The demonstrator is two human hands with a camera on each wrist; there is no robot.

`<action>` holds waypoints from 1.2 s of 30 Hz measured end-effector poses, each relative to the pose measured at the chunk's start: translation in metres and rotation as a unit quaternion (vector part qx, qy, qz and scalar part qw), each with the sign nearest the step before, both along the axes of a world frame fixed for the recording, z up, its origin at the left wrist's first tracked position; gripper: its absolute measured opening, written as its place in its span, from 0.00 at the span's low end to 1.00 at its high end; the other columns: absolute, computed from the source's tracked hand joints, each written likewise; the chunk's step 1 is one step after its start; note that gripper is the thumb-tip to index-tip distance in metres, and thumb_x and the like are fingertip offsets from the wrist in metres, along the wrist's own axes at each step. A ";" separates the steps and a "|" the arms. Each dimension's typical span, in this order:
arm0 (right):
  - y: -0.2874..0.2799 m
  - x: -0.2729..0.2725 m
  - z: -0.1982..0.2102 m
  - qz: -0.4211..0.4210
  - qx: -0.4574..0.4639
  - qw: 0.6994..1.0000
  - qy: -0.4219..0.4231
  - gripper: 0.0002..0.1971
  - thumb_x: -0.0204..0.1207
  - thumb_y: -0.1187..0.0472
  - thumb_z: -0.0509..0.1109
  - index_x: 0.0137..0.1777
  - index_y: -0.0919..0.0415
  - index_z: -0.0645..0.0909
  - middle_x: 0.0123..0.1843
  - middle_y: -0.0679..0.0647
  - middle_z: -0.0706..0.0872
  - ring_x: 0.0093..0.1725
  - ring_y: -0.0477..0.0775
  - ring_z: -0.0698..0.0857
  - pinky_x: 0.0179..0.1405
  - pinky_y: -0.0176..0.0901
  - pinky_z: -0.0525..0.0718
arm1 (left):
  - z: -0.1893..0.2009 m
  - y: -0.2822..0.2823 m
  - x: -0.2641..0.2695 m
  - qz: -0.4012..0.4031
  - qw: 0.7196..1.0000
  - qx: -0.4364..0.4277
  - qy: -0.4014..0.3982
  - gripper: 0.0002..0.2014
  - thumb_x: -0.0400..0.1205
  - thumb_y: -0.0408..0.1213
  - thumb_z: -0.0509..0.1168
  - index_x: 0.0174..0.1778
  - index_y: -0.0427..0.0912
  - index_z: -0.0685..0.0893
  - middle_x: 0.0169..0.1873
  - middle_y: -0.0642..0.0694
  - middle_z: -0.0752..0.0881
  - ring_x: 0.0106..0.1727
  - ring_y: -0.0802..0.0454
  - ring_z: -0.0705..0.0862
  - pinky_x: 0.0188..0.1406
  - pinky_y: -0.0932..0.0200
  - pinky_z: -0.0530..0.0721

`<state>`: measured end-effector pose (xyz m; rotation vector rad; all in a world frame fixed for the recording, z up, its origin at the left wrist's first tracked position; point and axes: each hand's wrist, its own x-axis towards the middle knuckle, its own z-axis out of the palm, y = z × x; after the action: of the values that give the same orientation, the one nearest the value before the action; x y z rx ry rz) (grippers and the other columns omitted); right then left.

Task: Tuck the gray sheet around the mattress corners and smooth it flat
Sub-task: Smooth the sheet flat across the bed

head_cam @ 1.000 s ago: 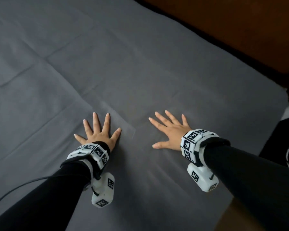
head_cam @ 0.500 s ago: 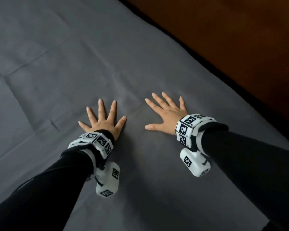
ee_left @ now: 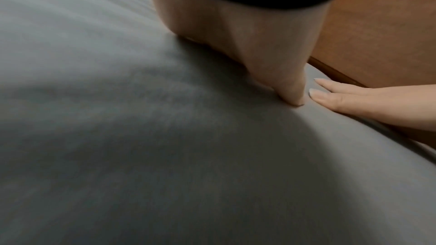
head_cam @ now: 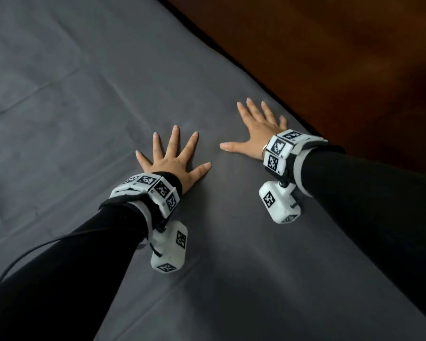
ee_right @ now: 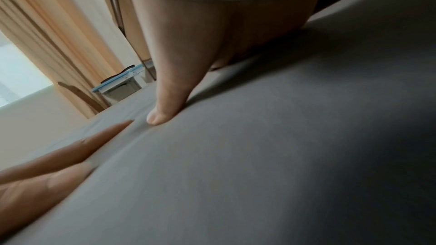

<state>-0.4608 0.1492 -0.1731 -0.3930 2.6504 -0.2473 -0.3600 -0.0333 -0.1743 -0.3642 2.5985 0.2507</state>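
Note:
The gray sheet [head_cam: 89, 99] covers the mattress and fills most of the head view; faint fold creases cross it at the left. My left hand [head_cam: 172, 159] lies flat on the sheet with fingers spread wide. My right hand [head_cam: 258, 126] presses flat too, fingers straight, close to the mattress's right edge [head_cam: 268, 88]. The left wrist view shows my left thumb [ee_left: 283, 81] down on the sheet [ee_left: 141, 137] and the right hand's fingertips [ee_left: 330, 96] beside it. In the right wrist view my right thumb [ee_right: 165, 107] touches the sheet [ee_right: 259, 156].
A dark wooden floor [head_cam: 342, 57] runs along the right of the bed. In the right wrist view, beige curtains [ee_right: 59, 44], a bright window [ee_right: 18, 74] and a small blue-edged table [ee_right: 120, 81] stand beyond the far end of the bed.
Both flat hands have slid across the sheet toward the mattress's right edge, and the right hand now lies close to it. The hands have drawn further apart.

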 end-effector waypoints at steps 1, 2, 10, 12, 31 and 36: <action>-0.003 -0.009 0.001 -0.013 -0.005 1.000 -0.001 0.56 0.61 0.22 0.62 0.82 0.41 0.36 0.86 0.41 0.35 0.85 0.54 0.36 0.81 0.66 0.43 | 0.000 -0.002 -0.004 -0.005 1.000 0.001 0.001 0.37 0.73 0.75 0.43 0.75 0.75 0.34 0.82 0.61 0.32 0.83 0.42 0.30 0.77 0.25 0.38; -0.005 -0.018 0.003 -0.033 -0.013 0.999 -0.006 0.58 0.60 0.22 0.64 0.82 0.41 0.36 0.86 0.43 0.36 0.86 0.55 0.39 0.81 0.66 0.45 | 0.000 -0.005 -0.009 -0.011 1.000 0.001 0.001 0.38 0.72 0.76 0.44 0.75 0.75 0.34 0.81 0.61 0.32 0.83 0.42 0.30 0.77 0.25 0.38; -0.029 -0.055 0.005 -0.150 -0.056 0.986 0.034 0.59 0.52 0.34 0.80 0.80 0.59 0.58 0.81 0.56 0.63 0.80 0.60 0.63 0.79 0.54 0.63 | -0.011 -0.015 -0.023 -0.021 1.000 0.013 0.011 0.44 0.66 0.79 0.46 0.74 0.76 0.31 0.81 0.60 0.30 0.83 0.43 0.28 0.79 0.30 0.34; -0.030 -0.054 0.004 -0.161 -0.054 0.985 0.040 0.56 0.53 0.35 0.80 0.78 0.61 0.62 0.80 0.57 0.66 0.79 0.61 0.66 0.77 0.54 0.65 | -0.011 -0.015 -0.023 -0.022 1.000 0.016 0.014 0.44 0.66 0.79 0.46 0.74 0.76 0.31 0.81 0.60 0.30 0.83 0.43 0.28 0.79 0.31 0.33; -0.008 -0.014 0.015 -0.189 -0.034 0.981 0.019 0.49 0.68 0.38 0.73 0.82 0.60 0.53 0.81 0.59 0.61 0.78 0.65 0.66 0.74 0.60 0.68 | -0.010 -0.016 -0.026 -0.021 1.000 0.021 0.000 0.44 0.65 0.80 0.46 0.74 0.76 0.32 0.81 0.61 0.30 0.83 0.43 0.29 0.79 0.31 0.33; 0.022 0.021 0.014 -0.226 0.007 0.974 0.011 0.53 0.67 0.33 0.69 0.83 0.58 0.47 0.84 0.58 0.56 0.81 0.64 0.59 0.77 0.68 0.63 | -0.006 -0.016 -0.025 -0.020 1.000 0.021 0.007 0.45 0.65 0.80 0.47 0.75 0.76 0.33 0.81 0.61 0.31 0.83 0.43 0.30 0.79 0.31 0.34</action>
<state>-0.4401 0.1714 -0.1596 0.2214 2.7315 -0.3643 -0.3846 -0.0493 -0.1802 -0.2964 2.6066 0.2946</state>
